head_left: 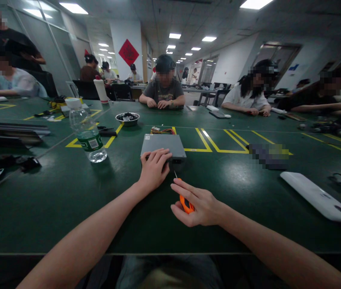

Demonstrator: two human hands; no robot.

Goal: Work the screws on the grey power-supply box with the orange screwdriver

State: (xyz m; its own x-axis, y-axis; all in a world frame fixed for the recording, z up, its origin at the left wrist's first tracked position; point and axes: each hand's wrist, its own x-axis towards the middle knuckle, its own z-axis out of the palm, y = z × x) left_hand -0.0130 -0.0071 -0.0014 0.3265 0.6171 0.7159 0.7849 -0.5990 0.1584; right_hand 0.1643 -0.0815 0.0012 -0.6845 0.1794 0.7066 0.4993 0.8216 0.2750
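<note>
A grey metal computer power supply (164, 143) lies flat on the green table, its bundle of coloured cables (162, 131) at the far side. My left hand (155, 165) rests on its near left part, fingers stretched out over the top and front edge. In my right hand (199, 202) is a screwdriver (186, 204) with an orange and black handle, held between thumb and fingers. Its thin shaft points up and away, towards the power supply's near side. The tip appears apart from the casing.
A water bottle (90, 138) stands to the left, near a metal bowl (127, 117) of small parts. At right lie a white power bank-like object (319, 196) and a blurred dark item (268, 156). Yellow tape marks the tabletop. A person (164, 84) sits opposite; others work around.
</note>
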